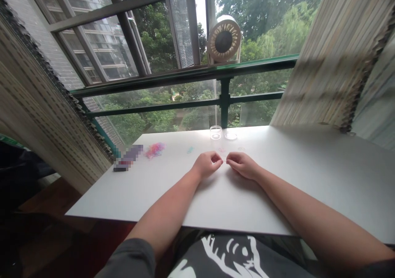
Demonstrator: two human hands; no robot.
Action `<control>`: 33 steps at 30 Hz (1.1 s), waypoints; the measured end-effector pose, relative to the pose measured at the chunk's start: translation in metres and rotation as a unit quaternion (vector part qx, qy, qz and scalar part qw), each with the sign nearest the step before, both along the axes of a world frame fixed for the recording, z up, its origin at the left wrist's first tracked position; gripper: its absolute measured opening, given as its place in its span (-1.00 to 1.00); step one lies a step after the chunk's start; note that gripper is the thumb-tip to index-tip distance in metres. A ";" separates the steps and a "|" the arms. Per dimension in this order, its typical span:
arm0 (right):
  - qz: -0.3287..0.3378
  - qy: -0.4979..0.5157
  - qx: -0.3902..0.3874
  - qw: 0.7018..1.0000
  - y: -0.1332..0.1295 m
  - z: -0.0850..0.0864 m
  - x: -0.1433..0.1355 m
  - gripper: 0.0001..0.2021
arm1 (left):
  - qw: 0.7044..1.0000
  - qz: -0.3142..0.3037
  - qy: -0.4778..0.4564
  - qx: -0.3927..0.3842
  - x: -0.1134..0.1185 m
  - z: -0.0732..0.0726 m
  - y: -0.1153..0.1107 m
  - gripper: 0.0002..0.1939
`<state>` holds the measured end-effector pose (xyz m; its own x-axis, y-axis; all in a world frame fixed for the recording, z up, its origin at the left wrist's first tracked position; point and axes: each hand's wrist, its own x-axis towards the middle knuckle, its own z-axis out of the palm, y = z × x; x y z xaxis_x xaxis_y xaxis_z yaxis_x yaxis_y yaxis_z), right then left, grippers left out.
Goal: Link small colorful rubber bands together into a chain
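Observation:
My left hand point(208, 165) and my right hand point(242, 165) meet over the middle of the white table, thumbs and fingertips pinched. A thin pinkish strand point(224, 161) is stretched across the small gap between them, most of it hidden by the fingers. Just beyond my hands lie a small pink bit point(221, 150) and a pale bit point(241, 149), both too small to make out. Further left is a small turquoise clump point(190, 149). A loose pile of pink, orange and purple small pieces point(155, 150) sits at the table's left.
A clear round container point(215, 133) and a clear round lid-like piece point(231, 136) stand at the far edge of the white table point(148, 195). A blurred-out dark object point(128, 158) lies at the left edge. Behind are a green railing point(185, 74) and a round fan point(224, 39).

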<state>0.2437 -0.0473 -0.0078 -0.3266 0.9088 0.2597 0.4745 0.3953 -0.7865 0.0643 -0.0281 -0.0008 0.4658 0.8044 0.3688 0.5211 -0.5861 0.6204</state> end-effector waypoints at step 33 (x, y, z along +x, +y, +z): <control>-0.016 -0.056 0.067 0.996 0.007 -0.003 0.006 -0.84 | 1.000 -0.004 -0.004 -0.008 -0.001 -0.003 0.002 -0.81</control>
<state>0.2496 -0.0407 -0.0107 -0.3326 0.8785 0.3429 0.5707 0.4769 -0.6684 0.0637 -0.0265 -0.0038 0.4694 0.8066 0.3593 0.5117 -0.5801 0.6338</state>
